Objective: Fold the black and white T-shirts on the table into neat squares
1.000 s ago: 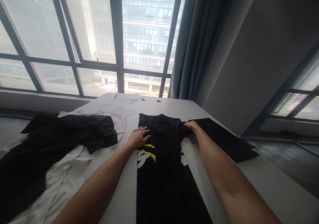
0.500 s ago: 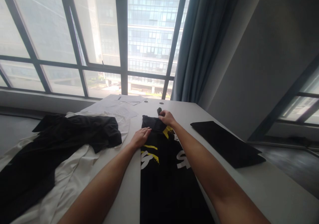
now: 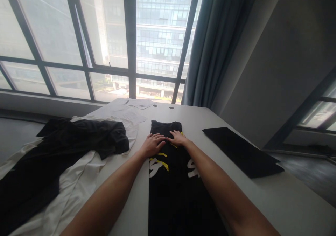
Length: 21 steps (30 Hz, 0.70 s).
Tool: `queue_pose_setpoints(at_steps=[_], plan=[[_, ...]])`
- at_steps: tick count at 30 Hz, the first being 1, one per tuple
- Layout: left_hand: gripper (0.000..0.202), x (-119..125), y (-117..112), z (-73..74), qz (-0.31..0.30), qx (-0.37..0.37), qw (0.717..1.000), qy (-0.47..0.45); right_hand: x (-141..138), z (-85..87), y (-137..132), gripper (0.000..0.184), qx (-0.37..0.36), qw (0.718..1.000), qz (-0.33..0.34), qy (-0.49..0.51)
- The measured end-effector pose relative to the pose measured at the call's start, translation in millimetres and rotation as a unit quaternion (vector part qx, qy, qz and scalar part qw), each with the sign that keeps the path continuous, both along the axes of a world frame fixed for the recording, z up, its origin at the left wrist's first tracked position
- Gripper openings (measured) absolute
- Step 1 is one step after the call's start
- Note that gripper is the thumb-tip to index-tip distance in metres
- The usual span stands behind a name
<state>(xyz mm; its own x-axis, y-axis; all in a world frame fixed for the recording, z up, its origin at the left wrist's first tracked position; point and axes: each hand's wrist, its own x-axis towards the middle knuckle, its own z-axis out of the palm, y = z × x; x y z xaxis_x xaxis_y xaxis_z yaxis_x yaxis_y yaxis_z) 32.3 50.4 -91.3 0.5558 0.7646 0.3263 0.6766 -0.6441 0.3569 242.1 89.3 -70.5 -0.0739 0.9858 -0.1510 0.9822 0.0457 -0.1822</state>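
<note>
A black garment with yellow and white print lies lengthwise in front of me, folded narrow. Its far end is turned over into a plain black flap. My left hand rests flat on the left side of the cloth, just below that flap, fingers spread. Beside it, my right hand lies flat on the right side, its fingers stretched out toward the left hand. The fingertips of both hands nearly meet over the garment. Neither hand grips anything.
Left on the white table is a heap of black clothing over white cloth. Papers lie at the far edge. A folded black cloth is on the right. Windows and a grey curtain stand behind.
My right hand has let go of the pinched dark cloth at the far right corner and come down flat, nearer my left hand. The left hand's fingers have spread.
</note>
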Motion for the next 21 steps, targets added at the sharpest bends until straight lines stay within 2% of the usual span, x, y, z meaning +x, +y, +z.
queue_pose_setpoints(at_steps=[4, 6, 11, 13, 16, 19, 21], plan=[[0.046, 2, -2, 1.7, 0.029, -0.035, 0.998, 0.040, 1, -17.9, -8, 0.081, 0.044, 0.999, -0.003, 0.009], [0.049, 1, -1, 1.4, 0.030, -0.045, 0.997, 0.058, 4, -18.2, -10, 0.084, 0.051, 0.998, -0.015, 0.016], [0.052, -2, 4, 0.5, 0.013, -0.062, 0.995, 0.084, 7, -16.8, -10, 0.085, 0.016, 0.999, -0.040, 0.018], [0.051, -3, 5, 1.1, 0.021, -0.049, 0.996, 0.073, 5, -18.2, -10, 0.084, 0.020, 0.999, -0.041, 0.012], [0.044, -4, 3, 3.4, 0.065, -0.008, 0.998, 0.024, 2, -19.6, -5, 0.083, 0.018, 0.999, -0.047, 0.003], [0.040, -5, 0, 6.1, 0.119, 0.009, 0.992, -0.029, 1, -19.7, 7, 0.081, 0.019, 0.998, -0.052, 0.000], [0.041, -5, -2, 7.0, 0.131, 0.009, 0.991, -0.039, 1, -20.1, 18, 0.080, 0.019, 0.998, -0.056, -0.001]])
